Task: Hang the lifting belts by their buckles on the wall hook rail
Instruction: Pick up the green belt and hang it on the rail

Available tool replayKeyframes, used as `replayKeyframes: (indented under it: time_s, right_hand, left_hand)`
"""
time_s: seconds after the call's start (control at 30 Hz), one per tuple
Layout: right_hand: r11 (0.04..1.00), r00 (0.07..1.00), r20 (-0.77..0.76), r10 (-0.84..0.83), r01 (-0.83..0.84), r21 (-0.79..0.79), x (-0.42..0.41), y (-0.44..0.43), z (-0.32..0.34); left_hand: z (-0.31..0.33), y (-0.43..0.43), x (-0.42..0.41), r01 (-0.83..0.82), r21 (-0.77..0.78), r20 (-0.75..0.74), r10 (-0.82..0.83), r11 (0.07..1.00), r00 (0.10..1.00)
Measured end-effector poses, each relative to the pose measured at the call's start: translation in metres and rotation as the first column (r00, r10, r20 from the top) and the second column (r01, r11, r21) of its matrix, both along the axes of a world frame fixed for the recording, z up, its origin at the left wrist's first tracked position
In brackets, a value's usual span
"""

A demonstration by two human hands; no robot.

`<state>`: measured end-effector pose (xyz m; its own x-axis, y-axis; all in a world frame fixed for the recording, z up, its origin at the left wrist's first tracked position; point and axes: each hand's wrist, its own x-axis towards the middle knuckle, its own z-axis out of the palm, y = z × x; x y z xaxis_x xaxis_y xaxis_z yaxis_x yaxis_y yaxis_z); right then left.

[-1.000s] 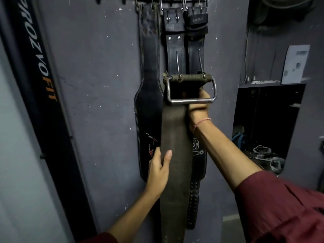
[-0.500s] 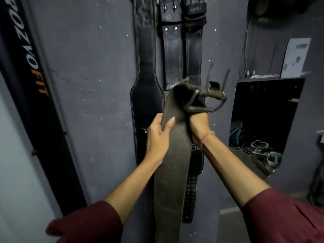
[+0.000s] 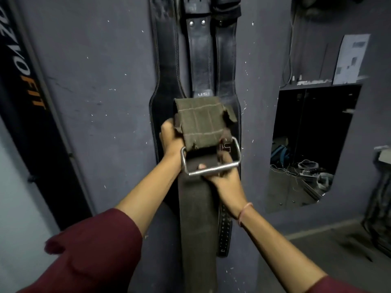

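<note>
Since half a second ago I see the olive belt lower in front of the black leather belts on the wall, its stitched end now folded toward me, the steel buckle hanging below that fold. My left hand has climbed to clutch the fold; my right hand curls around the strap under the buckle. The strap's length runs straight down

I'm holding an olive-brown webbing belt at frame centre, its frayed stitched end folding over above the steel rectangular buckle, its strap hanging straight down. Behind it, three black leather belts are hanging flat, upper centre.
</note>
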<state>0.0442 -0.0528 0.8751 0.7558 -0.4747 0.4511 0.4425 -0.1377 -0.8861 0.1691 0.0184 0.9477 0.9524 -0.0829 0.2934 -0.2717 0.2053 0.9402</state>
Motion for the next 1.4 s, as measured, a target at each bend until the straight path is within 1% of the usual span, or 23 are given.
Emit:
replayKeyframes:
  time_s: [0.03, 0.1, 0.17, 0.2, 0.23, 0.27, 0.33, 0.37, 0.47, 0.57, 0.63, 0.7, 0.83, 0.87, 0.93, 1.0, 1.03, 1.1, 1.17, 1.2, 1.23, 1.27, 1.4]
  right_hand:
    - [0.998, 0.998, 0.044, -0.045, 0.047, -0.038, 0.003, -0.003, 0.015]
    - [0.993, 0.99, 0.13, -0.051, 0.064, -0.099, 0.007, -0.008, 0.049]
    - [0.981, 0.975, 0.194, -0.112, 0.139, -0.132, 0.013, -0.016, 0.072]
    - [0.974, 0.963, 0.219, -0.16, 0.19, -0.124, 0.017, -0.019, 0.079]
    - [0.971, 0.954, 0.232, -0.19, 0.217, -0.098, 0.02, -0.022, 0.085]
    - [0.976, 0.954, 0.228, -0.194, 0.212, -0.057, 0.024, -0.024, 0.092]
    - [0.988, 0.965, 0.211, -0.152, 0.149, 0.03, 0.033, -0.033, 0.109]
    - [0.985, 0.97, 0.176, -0.17, 0.16, 0.072, 0.038, -0.039, 0.118]
    - [0.961, 0.984, -0.048, -0.173, 0.179, 0.212, 0.048, -0.06, 0.13]
    - [0.934, 0.976, -0.142, -0.164, 0.2, 0.296, 0.048, -0.068, 0.132]
    - [0.925, 0.97, -0.19, -0.154, 0.209, 0.318, 0.044, -0.069, 0.134]
    - [0.931, 0.969, -0.223, -0.104, 0.174, 0.321, 0.038, -0.069, 0.135]
    - [0.959, 0.978, -0.211, 0.007, 0.053, 0.278, 0.023, -0.053, 0.132]
    - [0.964, 0.985, -0.173, 0.013, 0.034, 0.265, 0.019, -0.045, 0.128]
    - [0.972, 1.0, -0.008, 0.009, -0.007, 0.236, 0.01, -0.029, 0.112]
    - [0.992, 0.99, 0.14, 0.012, -0.029, 0.12, -0.002, -0.014, 0.081]
    - [0.997, 0.985, 0.171, 0.031, -0.043, 0.07, -0.005, -0.008, 0.058]
    - [0.994, 0.987, 0.134, 0.088, -0.096, 0.049, -0.011, 0.002, 0.003]
    - [0.986, 0.987, 0.031, 0.155, -0.156, 0.059, -0.017, 0.011, -0.041]
    - [0.985, 0.986, -0.007, 0.165, -0.164, 0.062, -0.018, 0.012, -0.052]
    - [0.986, 0.988, -0.016, 0.153, -0.151, 0.065, -0.016, 0.011, -0.052]
    - [0.989, 0.991, 0.008, 0.136, -0.137, 0.062, -0.013, 0.008, -0.042]
    - [0.994, 0.978, 0.191, 0.086, -0.096, 0.045, 0.004, 0.004, 0.031]
  left_hand:
    - [0.001, 0.001, -0.003, 0.018, -0.021, -0.009, -0.018, 1.0, 1.0]
    - [-0.008, 0.003, -0.007, 0.083, -0.027, -0.051, -0.084, 0.996, 0.995]
    - [-0.017, 0.005, -0.013, 0.093, 0.065, 0.007, -0.094, 0.994, 0.996]
    - [-0.017, 0.006, -0.018, 0.1, 0.108, 0.045, -0.105, 0.989, 0.993]
    - [-0.017, 0.006, -0.024, 0.144, 0.118, 0.079, -0.154, 0.983, 0.985]
    - [-0.017, 0.006, -0.031, 0.198, 0.115, 0.1, -0.21, 0.974, 0.973]
    - [-0.022, 0.006, -0.043, 0.275, 0.112, 0.124, -0.288, 0.955, 0.95]
    - [-0.026, 0.006, -0.045, 0.295, 0.106, 0.139, -0.308, 0.95, 0.941]
    - [-0.026, 0.013, -0.058, 0.308, 0.128, 0.216, -0.329, 0.943, 0.919]
    - [-0.017, 0.013, -0.065, 0.294, 0.155, 0.315, -0.329, 0.943, 0.89]
    - [-0.011, 0.01, -0.067, 0.272, 0.166, 0.372, -0.315, 0.948, 0.873]
    - [-0.008, 0.008, -0.066, 0.244, 0.183, 0.403, -0.299, 0.952, 0.865]
    - [0.004, 0.006, -0.064, 0.17, 0.156, 0.447, -0.223, 0.973, 0.867]
    - [0.009, 0.005, -0.063, 0.146, 0.144, 0.452, -0.196, 0.979, 0.87]
    - [0.021, 0.004, -0.058, 0.095, 0.129, 0.47, -0.145, 0.987, 0.871]
    - [0.032, 0.003, -0.05, 0.042, 0.108, 0.495, -0.091, 0.993, 0.864]
    - [0.038, 0.004, -0.047, 0.013, 0.091, 0.509, -0.058, 0.996, 0.859]
    - [0.05, 0.006, -0.041, -0.072, 0.068, 0.519, 0.026, 0.995, 0.855]
    - [0.06, 0.009, -0.035, -0.15, 0.054, 0.504, 0.103, 0.987, 0.857]
    - [0.061, 0.011, -0.032, -0.171, 0.043, 0.499, 0.127, 0.984, 0.857]
    - [0.061, 0.012, -0.029, -0.182, 0.025, 0.497, 0.145, 0.983, 0.855]
    - [0.061, 0.014, -0.026, -0.186, 0.007, 0.491, 0.158, 0.983, 0.856]
    - [0.073, 0.014, -0.021, -0.204, -0.045, 0.466, 0.201, 0.978, 0.862]
